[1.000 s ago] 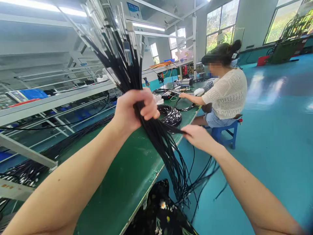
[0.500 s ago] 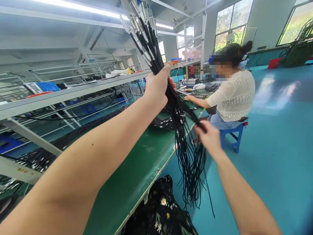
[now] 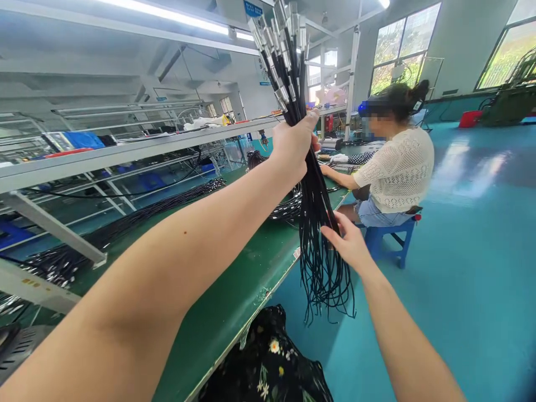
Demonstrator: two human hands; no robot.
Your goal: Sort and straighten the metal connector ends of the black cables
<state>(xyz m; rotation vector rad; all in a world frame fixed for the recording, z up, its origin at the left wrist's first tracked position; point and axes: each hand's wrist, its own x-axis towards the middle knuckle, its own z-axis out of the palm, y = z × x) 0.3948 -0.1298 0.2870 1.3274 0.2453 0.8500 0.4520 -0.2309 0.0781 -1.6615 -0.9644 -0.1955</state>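
Carried rightward since a second ago, the black cable bundle (image 3: 316, 204) hangs just right of centre. Left hand (image 3: 294, 142), upper centre, clamps it; right hand (image 3: 350, 244), lower and further right, parts thumb from fingers beside its strands; a co-worker (image 3: 400, 170) sits beyond.

Head view, one: looked forward and down along the bench (image 3: 234, 290) from the wearer's head; left hand (image 3: 295, 144), right hand (image 3: 350, 241) stood near, windows (image 3: 421, 36) far right.

The green table (image 3: 234, 285) bears long black cables (image 3: 157, 213) and a coil (image 3: 288, 210).
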